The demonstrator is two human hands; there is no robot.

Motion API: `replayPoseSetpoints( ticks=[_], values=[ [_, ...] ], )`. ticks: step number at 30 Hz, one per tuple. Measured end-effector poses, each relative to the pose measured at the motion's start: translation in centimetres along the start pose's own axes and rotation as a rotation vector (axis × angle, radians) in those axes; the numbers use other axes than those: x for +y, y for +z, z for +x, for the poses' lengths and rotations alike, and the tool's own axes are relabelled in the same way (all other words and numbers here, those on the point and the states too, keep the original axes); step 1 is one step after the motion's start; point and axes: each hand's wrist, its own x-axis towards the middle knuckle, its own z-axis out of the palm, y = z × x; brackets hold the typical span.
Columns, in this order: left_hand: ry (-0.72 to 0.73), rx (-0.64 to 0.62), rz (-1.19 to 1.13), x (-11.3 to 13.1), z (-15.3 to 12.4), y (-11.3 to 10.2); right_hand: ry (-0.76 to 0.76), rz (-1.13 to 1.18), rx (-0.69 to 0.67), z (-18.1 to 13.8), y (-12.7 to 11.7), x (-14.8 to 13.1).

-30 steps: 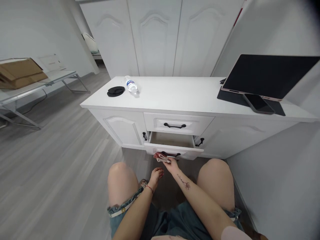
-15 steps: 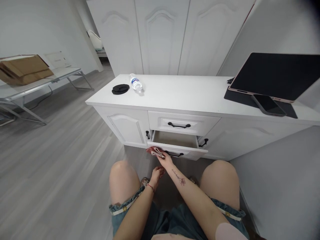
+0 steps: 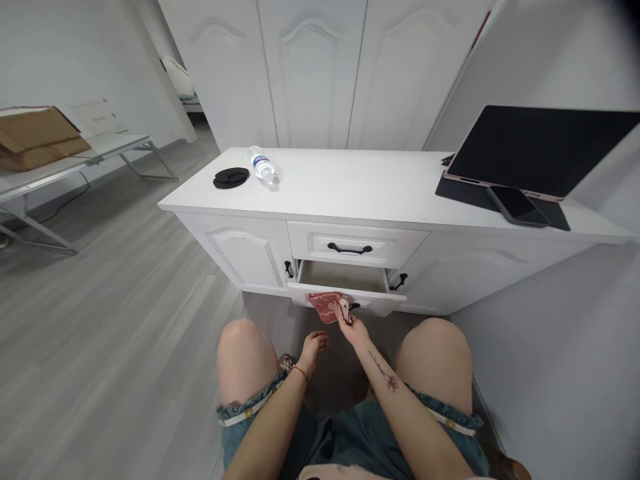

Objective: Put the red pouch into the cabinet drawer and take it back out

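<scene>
In the head view, my right hand [image 3: 353, 327] is closed on a folded red and white cloth [image 3: 325, 305], which lies against the front of the pulled-out lower drawer [image 3: 373, 303]. The cloth covers part of the drawer's black handle [image 3: 354, 307]. Lower and to the left, my left hand [image 3: 314, 345] hovers between my knees with fingers loosely bent and apart, and nothing shows in it. The drawer's visible inside is bare pale board.
On the white cabinet top [image 3: 340, 187] are a plastic bottle [image 3: 263, 167], a black round flat item [image 3: 231, 177], a laptop [image 3: 540, 150] and a phone [image 3: 517, 205]. A closed drawer [image 3: 350, 240] sits above the pulled-out one. A cardboard box [image 3: 40, 137] rests on a folding table at left.
My right hand has moved right along the drawer front with the cloth, which now hangs more spread out. My left hand stays nearly in place. The view has shifted slightly right.
</scene>
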Motion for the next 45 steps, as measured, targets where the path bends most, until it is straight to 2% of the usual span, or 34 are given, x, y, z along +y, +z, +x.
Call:
replayPoseSetpoints(
  ticks=[8, 14, 19, 22, 29, 34, 38, 45],
  values=[
    [0.010, -0.018, 0.015, 0.1, -0.3, 1.3, -0.060, 0.067, 0.004, -2.3, -1.8, -3.5],
    [0.066, -0.046, 0.023, 0.4, -0.3, 2.0, -0.099, 0.234, 0.080, -3.6, -2.6, -6.2],
    [0.103, -0.098, -0.002, 1.0, -0.1, 2.7, -0.176, 0.189, 0.210, -4.5, -3.6, -9.0],
    [0.092, -0.079, -0.042, 1.9, -0.1, 3.5, -0.215, 0.174, 0.255, -5.2, -4.0, -10.2],
    [0.034, -0.017, -0.082, 5.0, 1.6, 5.8, -0.279, 0.060, 0.251, -6.9, -3.8, -13.2],
    [-0.040, -0.024, -0.093, 6.2, 3.1, 7.4, -0.295, -0.193, 0.258, -9.4, -4.3, -15.3],
    [-0.078, -0.028, -0.125, 6.1, 3.3, 7.6, -0.280, -0.271, 0.264, -11.0, -5.8, -14.5],
    [-0.038, 0.025, -0.214, 5.7, 3.6, 7.9, -0.196, -0.448, 0.282, -10.2, -6.7, -9.8]
  ],
)
